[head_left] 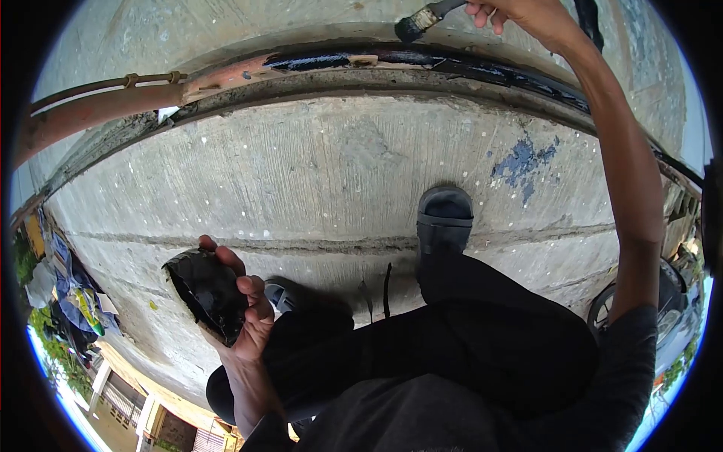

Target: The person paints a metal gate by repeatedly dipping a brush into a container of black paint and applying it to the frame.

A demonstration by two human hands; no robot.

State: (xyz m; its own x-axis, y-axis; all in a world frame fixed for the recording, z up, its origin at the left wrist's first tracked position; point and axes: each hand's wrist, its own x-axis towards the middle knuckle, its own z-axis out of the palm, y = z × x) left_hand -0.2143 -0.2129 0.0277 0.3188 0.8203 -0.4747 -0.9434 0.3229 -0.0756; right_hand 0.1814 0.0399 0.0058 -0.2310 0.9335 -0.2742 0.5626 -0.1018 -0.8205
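a bare concrete ledge [301,166] fills most of the view, with a seam running across it and a blue stain [523,162] towards the right. along its far edge runs a metal rail [467,66]. the right stretch of the rail is coated in wet black paint, and the left stretch [105,105] is rusty orange. nothing lies between the brush and the rail. a dark sandal [444,215] is planted on the ledge near the middle, and a second sandal [280,295] is half hidden just beside the left hand. black trousers [467,331] cover the lower part of the view. a thin dark stick [386,290] lies on the concrete between the two feet. far below on the left sits a heap of coloured cloth and bags [75,301].

the right hand [520,13] is closed around the handle of a paintbrush [425,16], whose black bristles sit just above the painted rail, near it but not clearly touching. the left hand [252,316] grips a small pot [205,294], smeared black all over, held low over the ledge and tilted with its mouth to the left. the inside is black, and how much paint it holds cannot be told.
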